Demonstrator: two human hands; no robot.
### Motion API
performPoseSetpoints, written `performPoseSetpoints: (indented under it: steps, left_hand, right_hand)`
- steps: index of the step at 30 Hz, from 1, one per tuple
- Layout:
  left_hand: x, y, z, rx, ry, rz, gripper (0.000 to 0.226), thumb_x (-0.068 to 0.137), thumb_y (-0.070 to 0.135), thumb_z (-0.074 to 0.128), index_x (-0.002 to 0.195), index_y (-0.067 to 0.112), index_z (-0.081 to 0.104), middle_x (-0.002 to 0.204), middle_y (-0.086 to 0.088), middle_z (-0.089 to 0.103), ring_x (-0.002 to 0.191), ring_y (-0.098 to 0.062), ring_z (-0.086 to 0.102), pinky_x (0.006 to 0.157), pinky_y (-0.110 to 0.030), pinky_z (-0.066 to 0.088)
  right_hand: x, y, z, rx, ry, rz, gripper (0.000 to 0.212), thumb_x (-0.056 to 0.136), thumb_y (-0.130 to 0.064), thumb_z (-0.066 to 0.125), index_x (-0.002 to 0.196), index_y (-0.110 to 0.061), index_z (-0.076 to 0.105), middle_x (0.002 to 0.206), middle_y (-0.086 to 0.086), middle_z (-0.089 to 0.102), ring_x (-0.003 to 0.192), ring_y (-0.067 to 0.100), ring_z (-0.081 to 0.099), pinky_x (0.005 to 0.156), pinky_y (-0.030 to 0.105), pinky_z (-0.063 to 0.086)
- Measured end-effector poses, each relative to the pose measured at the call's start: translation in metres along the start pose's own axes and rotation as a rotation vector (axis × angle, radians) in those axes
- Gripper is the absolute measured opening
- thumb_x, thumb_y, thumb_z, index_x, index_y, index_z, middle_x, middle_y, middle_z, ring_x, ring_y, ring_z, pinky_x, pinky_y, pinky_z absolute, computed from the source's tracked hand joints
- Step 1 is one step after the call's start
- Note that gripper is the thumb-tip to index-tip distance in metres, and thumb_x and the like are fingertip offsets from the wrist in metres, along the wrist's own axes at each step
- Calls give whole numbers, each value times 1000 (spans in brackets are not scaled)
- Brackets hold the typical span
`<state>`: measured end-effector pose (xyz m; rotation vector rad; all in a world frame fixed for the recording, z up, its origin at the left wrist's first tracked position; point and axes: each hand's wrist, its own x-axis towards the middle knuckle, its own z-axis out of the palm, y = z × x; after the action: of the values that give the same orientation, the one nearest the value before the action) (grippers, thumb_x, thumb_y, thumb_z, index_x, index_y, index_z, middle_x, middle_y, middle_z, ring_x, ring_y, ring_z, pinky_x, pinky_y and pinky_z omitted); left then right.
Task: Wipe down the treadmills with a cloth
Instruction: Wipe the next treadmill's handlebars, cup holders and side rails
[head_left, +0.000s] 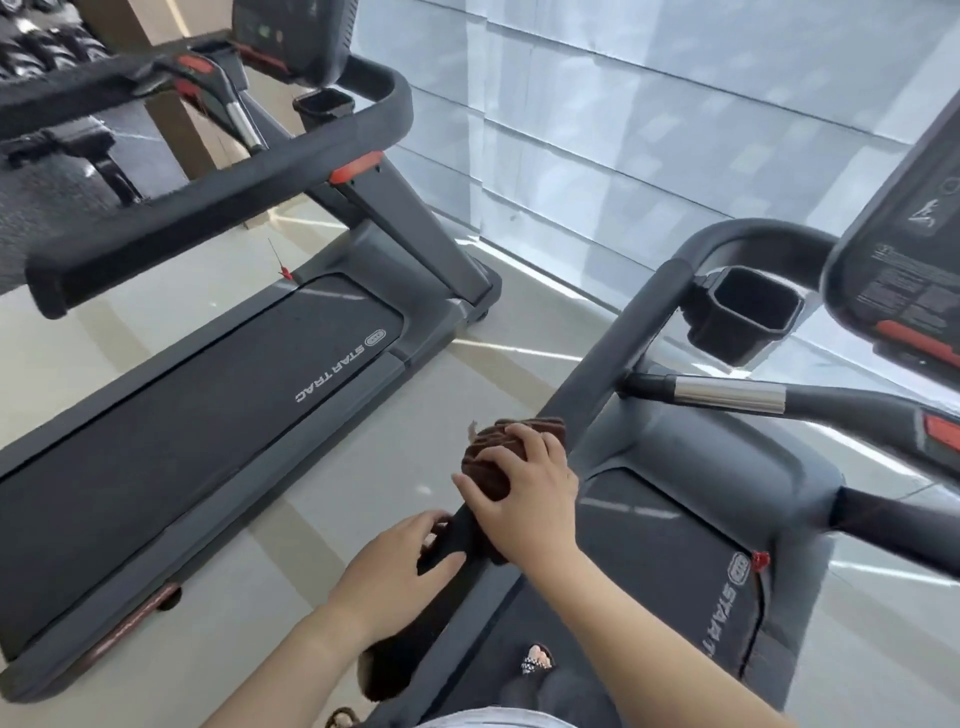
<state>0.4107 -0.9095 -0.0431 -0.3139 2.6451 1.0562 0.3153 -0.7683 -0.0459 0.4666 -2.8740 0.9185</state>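
Observation:
I stand on the right treadmill (675, 561), a dark grey machine with a black belt. Its left handrail (644, 317) runs from the lower middle up to the console. A dark brown cloth (496, 447) is wrapped over this rail. My right hand (524, 493) presses on the cloth and grips it around the rail. Just below it, my left hand (400, 566) holds the same rail, fingers curled around it. A second treadmill (208, 415) stands to the left, with its own handrail (218, 197) and console.
A cup holder (743, 317) hangs by the right console (904, 218). A chrome-banded grip bar (727, 395) crosses in front of me. Glossy pale floor (332, 483) separates the two machines. A window with blinds (623, 114) lies ahead. Dumbbells (41, 47) sit at the far left.

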Motion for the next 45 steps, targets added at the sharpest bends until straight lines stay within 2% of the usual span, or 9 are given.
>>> performPoseSetpoints:
  steps: [4, 10, 17, 26, 29, 34, 37, 41, 45]
  left_hand:
    - [-26, -37, -30, 36, -83, 12, 32, 86, 51, 49, 115, 40, 53, 109, 26, 58, 96, 4, 55, 82, -16, 44]
    - [-41, -81, -63, 41, -112, 82, 27, 87, 50, 48, 113, 43, 52, 107, 28, 57, 96, 8, 54, 78, -14, 42]
    - [-37, -96, -77, 115, -206, 210, 24, 87, 49, 50, 110, 43, 53, 104, 26, 58, 91, 7, 57, 73, -12, 41]
    - [-28, -86, -92, 110, -224, 223, 23, 88, 43, 52, 110, 39, 55, 104, 24, 60, 93, 7, 57, 74, -12, 39]
    - [-30, -83, -97, 130, -221, 215, 24, 89, 42, 52, 112, 38, 55, 106, 23, 60, 94, 7, 56, 74, -10, 38]
    - [-24, -64, -98, 175, -202, 257, 25, 90, 41, 51, 114, 35, 56, 107, 22, 59, 95, 5, 56, 72, -8, 37]
    - [-12, -47, -95, 144, -177, 278, 23, 90, 38, 53, 111, 33, 58, 105, 20, 61, 91, 7, 57, 72, -8, 37]
    - [13, -20, -96, 145, -159, 296, 22, 90, 35, 53, 110, 31, 59, 105, 19, 62, 91, 6, 56, 78, -18, 42]
    - [40, 6, -97, 143, -141, 353, 22, 90, 32, 54, 111, 28, 60, 105, 14, 63, 93, 0, 57, 82, -25, 43]
  right_hand:
    - [-4, -19, 6, -9, 40, 61, 23, 77, -52, 63, 86, -34, 72, 119, -9, 59, 116, 21, 46, 87, 44, 42]
    - [-13, -41, 7, -18, 17, 203, 24, 83, -42, 63, 105, -33, 71, 135, -5, 52, 125, 25, 40, 100, 45, 38]
    - [-100, -94, 33, 46, 151, 201, 21, 79, -42, 64, 95, -31, 71, 132, -4, 53, 121, 20, 43, 94, 39, 43]
    - [-42, -66, 27, 147, 242, 386, 22, 83, -34, 66, 103, -26, 71, 136, -3, 50, 126, 20, 37, 101, 27, 25]
    - [-22, -55, 21, 136, 206, 404, 25, 84, -33, 65, 107, -27, 70, 141, -2, 46, 129, 22, 36, 102, 30, 27]
    - [-58, -64, 23, 235, 246, 335, 22, 81, -33, 68, 103, -29, 71, 139, -1, 48, 128, 19, 39, 108, 28, 27]
    - [-97, -73, 31, 339, 278, 331, 22, 81, -40, 65, 102, -35, 69, 139, -9, 45, 131, 9, 38, 109, 29, 31]
    - [-111, -73, 36, 445, 346, 345, 22, 82, -43, 63, 103, -40, 67, 137, -22, 42, 129, -1, 38, 107, 21, 31]
    - [-87, -59, 27, 400, 310, 331, 29, 83, -44, 62, 111, -38, 66, 139, -24, 37, 129, -4, 31, 108, 16, 21]
